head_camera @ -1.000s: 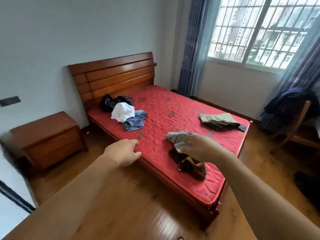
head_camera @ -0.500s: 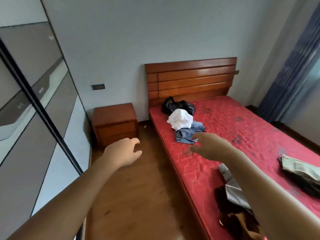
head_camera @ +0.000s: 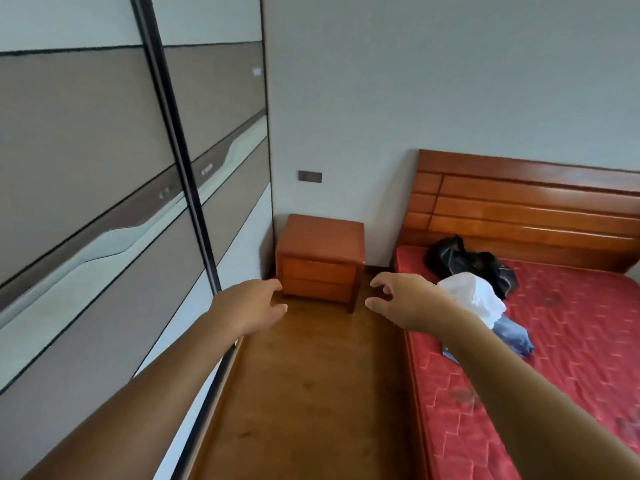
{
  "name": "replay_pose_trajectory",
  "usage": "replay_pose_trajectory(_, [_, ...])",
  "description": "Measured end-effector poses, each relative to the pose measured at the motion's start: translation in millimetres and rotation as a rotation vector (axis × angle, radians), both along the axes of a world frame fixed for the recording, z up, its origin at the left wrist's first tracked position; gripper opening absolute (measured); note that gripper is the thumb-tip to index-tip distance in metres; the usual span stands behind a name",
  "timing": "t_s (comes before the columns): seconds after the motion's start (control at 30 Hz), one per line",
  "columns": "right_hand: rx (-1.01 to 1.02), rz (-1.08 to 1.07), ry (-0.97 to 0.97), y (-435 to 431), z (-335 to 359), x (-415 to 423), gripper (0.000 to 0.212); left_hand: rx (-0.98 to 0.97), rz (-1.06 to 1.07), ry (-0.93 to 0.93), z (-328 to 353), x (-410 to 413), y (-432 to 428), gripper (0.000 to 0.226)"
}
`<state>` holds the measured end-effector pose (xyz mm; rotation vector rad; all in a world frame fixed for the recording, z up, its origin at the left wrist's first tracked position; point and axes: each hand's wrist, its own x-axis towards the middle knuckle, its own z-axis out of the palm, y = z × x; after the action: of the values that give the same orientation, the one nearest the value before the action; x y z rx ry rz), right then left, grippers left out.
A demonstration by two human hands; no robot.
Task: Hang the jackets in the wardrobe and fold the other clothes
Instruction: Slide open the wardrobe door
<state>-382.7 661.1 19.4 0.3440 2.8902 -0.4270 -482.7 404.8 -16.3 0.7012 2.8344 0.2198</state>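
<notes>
Here both arms reach forward over the wooden floor (head_camera: 304,393), and both hands hold nothing. The left hand (head_camera: 249,306) hangs with fingers loosely curled, just beside the closed sliding door of the wardrobe (head_camera: 104,202). The right hand (head_camera: 405,303) is half open, thumb apart from the bent fingers, near the bed's (head_camera: 571,358) side edge. Just beyond its wrist a white garment (head_camera: 471,296) lies on blue jeans (head_camera: 512,336), with a dark jacket (head_camera: 467,261) behind them at the headboard corner. A nightstand (head_camera: 322,258) stands ahead of both hands.
</notes>
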Motion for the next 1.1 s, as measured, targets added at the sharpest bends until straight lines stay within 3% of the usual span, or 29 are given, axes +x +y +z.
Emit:
replay_pose_trajectory(0.23, [-0.014,0.197,-0.019,-15,13,-131,0.055,0.012,0.178,-0.021,9,-87,-14,0.054])
replay_pose_trajectory(0.47, [0.012,0.477,-0.002,-74,7,-231,0.051,0.024,0.419,0.010,3,-116,-80,0.054])
replay_pose_trajectory(0.8, [0.002,1.041,0.003,-201,-6,-336,0.055,-0.046,1.010,-0.005,4,-83,-163,0.049])
replay_pose_trajectory(1.1, [-0.001,1.392,0.030,-281,6,-356,0.058,-0.032,1.400,0.016,10,-26,-172,0.052])
